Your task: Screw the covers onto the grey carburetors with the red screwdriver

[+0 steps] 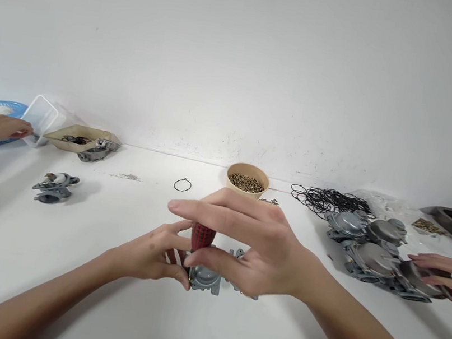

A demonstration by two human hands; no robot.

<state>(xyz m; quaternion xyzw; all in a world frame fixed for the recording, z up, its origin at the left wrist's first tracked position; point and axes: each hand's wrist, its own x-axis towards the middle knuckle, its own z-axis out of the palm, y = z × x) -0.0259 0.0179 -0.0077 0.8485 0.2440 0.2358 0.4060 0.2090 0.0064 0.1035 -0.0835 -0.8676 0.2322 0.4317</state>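
Note:
My right hand (257,242) is wrapped round the red and black handle of a screwdriver (203,237), which stands upright over a grey metal carburetor (205,277). The screwdriver's tip is hidden. From the left side my left hand (160,253) grips the carburetor, thumb at its near edge. Partly behind my right hand sits another grey carburetor (240,254). Beyond the hands a single black rubber ring (182,185) lies flat on the white table (111,311).
A round tub (250,166) of brass screws stands by the wall. Black rings (327,200) and grouped carburetors (375,254) lie right, with another person's hand (451,279) on one. Left are a loose carburetor (54,187), a tan tray (82,134) and another person's hand (3,126).

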